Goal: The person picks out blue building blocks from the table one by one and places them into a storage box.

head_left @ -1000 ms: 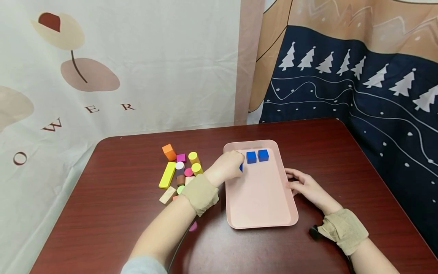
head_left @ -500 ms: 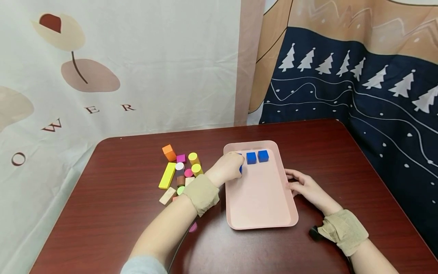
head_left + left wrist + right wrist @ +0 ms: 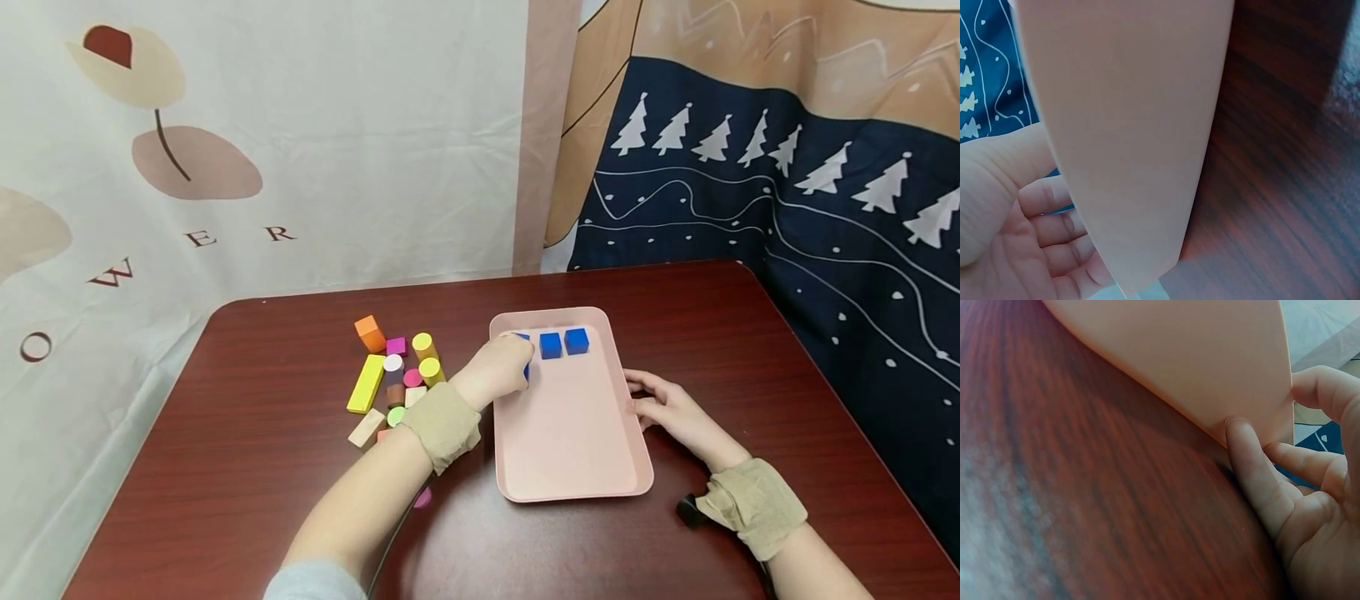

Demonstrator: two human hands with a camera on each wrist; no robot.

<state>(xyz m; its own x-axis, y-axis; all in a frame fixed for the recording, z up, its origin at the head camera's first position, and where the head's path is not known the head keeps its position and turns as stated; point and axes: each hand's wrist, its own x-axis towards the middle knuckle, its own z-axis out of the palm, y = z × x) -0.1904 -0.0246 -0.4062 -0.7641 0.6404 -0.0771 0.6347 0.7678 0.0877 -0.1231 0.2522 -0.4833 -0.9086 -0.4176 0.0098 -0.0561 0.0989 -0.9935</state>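
Over the upper left of the pink tray (image 3: 573,433), my left hand (image 3: 495,367) has its fingers bent down. They pinch a blue block (image 3: 527,372), mostly hidden by the hand. Another bit of blue (image 3: 522,337) peeks out just beyond the knuckles. To its right, two blue cubes (image 3: 564,342) stand side by side near the tray's far end. In the left wrist view the tray's wall (image 3: 1129,125) covers the fingertips. My right hand (image 3: 671,408) is at the tray's right side, with loosely bent fingers (image 3: 1250,456) touching the outer wall.
Left of the tray lies a group of coloured blocks: an orange block (image 3: 370,333), a long yellow block (image 3: 366,383), yellow cylinders (image 3: 424,346), a plain wooden block (image 3: 367,427) and several others. A purple piece (image 3: 423,497) lies nearer, beside the left forearm. The brown table (image 3: 225,467) meets hanging cloths.
My left hand has shifted very slightly left, and a bit of blue now shows beyond its knuckles. The right hand and the tray stay in place.
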